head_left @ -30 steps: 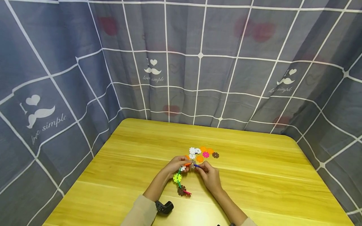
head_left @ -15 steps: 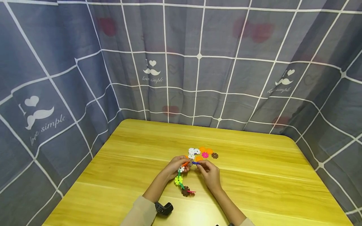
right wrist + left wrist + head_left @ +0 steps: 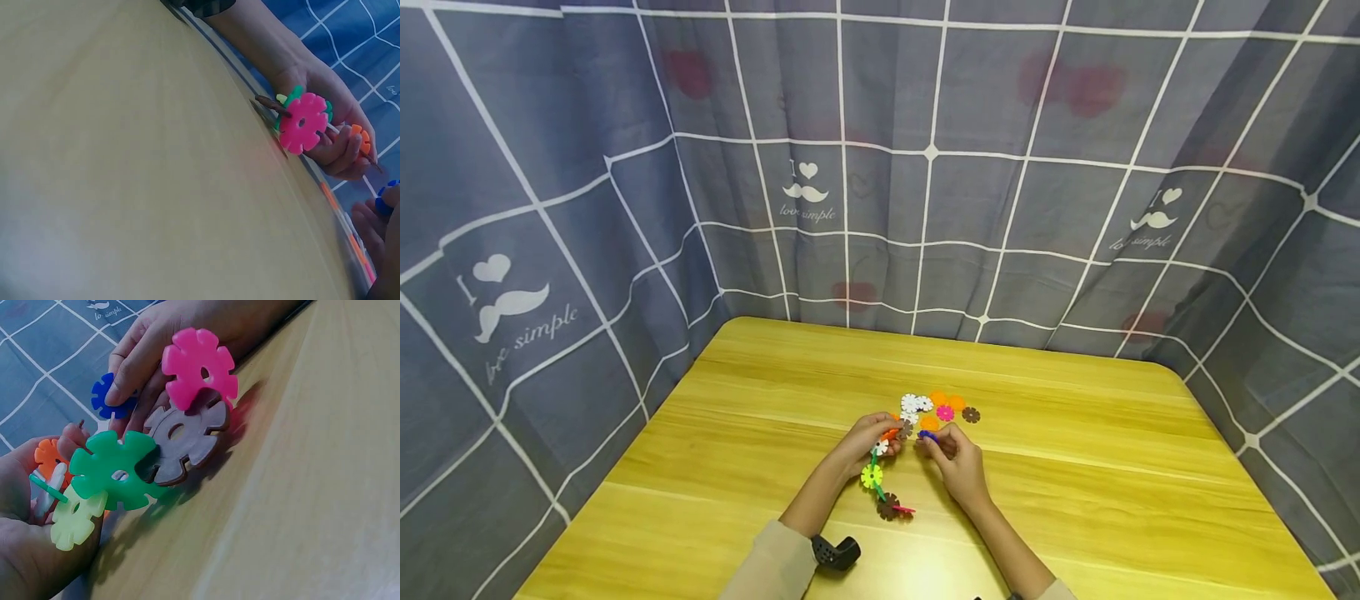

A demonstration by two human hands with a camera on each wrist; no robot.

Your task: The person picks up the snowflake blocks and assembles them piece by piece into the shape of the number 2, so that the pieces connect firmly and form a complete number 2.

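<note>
In the head view my left hand [image 3: 865,439] holds a linked chain of notched plastic snowflake discs. A brown disc [image 3: 906,430] sits at its fingertips, beside an orange one [image 3: 47,457]. The chain hangs toward me through a white disc [image 3: 880,447], a yellow disc [image 3: 871,476], green discs [image 3: 103,464] and another brown disc [image 3: 199,436], ending in a pink disc [image 3: 187,370]. My right hand [image 3: 962,473] pinches a blue disc [image 3: 927,435] between thumb and fingers, just right of the fingertip brown disc, with a small gap between them.
Beyond the hands, loose discs lie on the wooden table [image 3: 1075,467]: white discs [image 3: 910,402], orange discs [image 3: 956,403], a pink disc [image 3: 945,412] and a brown disc [image 3: 972,414]. A grid-patterned curtain [image 3: 880,192] surrounds the table's back and sides.
The blue disc has moved slightly right, away from the fingertip brown disc, and turned in my right fingers. The hanging chain has swung a little; my left hand has barely moved.
</note>
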